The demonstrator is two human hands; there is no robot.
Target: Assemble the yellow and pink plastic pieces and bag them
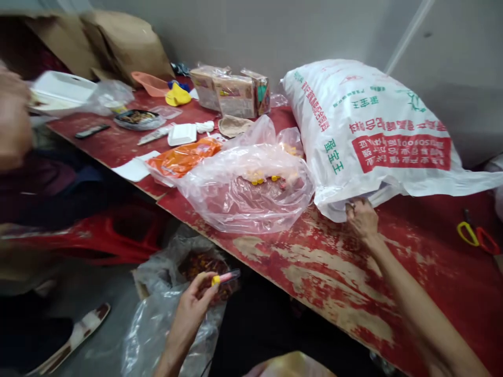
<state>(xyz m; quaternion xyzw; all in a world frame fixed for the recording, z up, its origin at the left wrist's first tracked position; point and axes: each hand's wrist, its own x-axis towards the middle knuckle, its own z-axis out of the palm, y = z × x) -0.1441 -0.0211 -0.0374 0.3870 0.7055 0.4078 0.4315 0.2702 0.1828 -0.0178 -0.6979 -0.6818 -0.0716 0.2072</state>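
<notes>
My left hand (193, 305) is below the table edge and pinches a small clear tube with a yellow cap and pink inside (225, 277). It hovers over a clear bag of reddish pieces (173, 293) on the floor. My right hand (362, 218) reaches across the worn red table (412, 272) and its fingers close on the lower edge of a big white printed sack (373, 131). A large clear plastic bag (247, 183) with a few yellow caps inside lies just left of the sack.
Another person sits at the far left, blurred. Further along the table are an orange bag (183, 157), white foam trays (182, 134), wrapped boxes (231, 91), a black remote (92, 131) and a white container (63, 89). Yellow and red scissors (475, 235) lie at right. A red stool (118, 235) stands underneath.
</notes>
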